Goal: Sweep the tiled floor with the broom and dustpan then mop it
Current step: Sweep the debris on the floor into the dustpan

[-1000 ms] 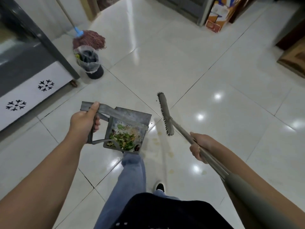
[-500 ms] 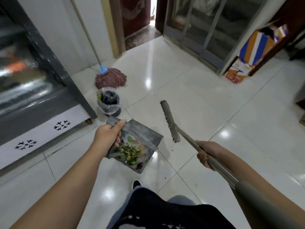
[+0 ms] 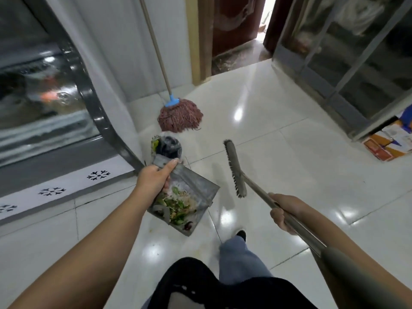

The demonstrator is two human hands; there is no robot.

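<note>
— While the person stands on the white tiled floor [image 3: 278, 152], what are the hands doing?

— The left hand [image 3: 153, 180] is curled round the handle of a grey metal dustpan [image 3: 196, 192], thumb laid along the top of the handle. The pan is lifted clear of the tiles and tipped, with green scraps and pale bits heaped [image 3: 176, 206] in its lower end.

— And the other one?

— The right hand [image 3: 284, 211] grips the grey handle of the broom [image 3: 235, 168], fingers wrapped under the shaft. The broom head hangs above the floor, its bristles facing down and to the left, just right of the dustpan but apart from it.

— Where is the mop?

— The mop [image 3: 180, 117] leans against the white wall, its reddish-brown strands spread on the tiles, a blue collar joining them to a long pale pole. It stands beyond the dustpan.

— Anything between them?

— A small bin lined with a clear bag [image 3: 167, 148], dark inside, with something green at its rim. It sits on the floor just behind the left hand, near the mop head.

— What else is around?

— A grey cabinet with a glass front [image 3: 44, 112] on the left, a white panel with dark snowflake marks below it. An orange and blue cardboard box [image 3: 388, 143] lies on the right beside a metal-framed glass door [image 3: 347, 70]. Further back is a dark wooden doorway [image 3: 236, 25].
</note>
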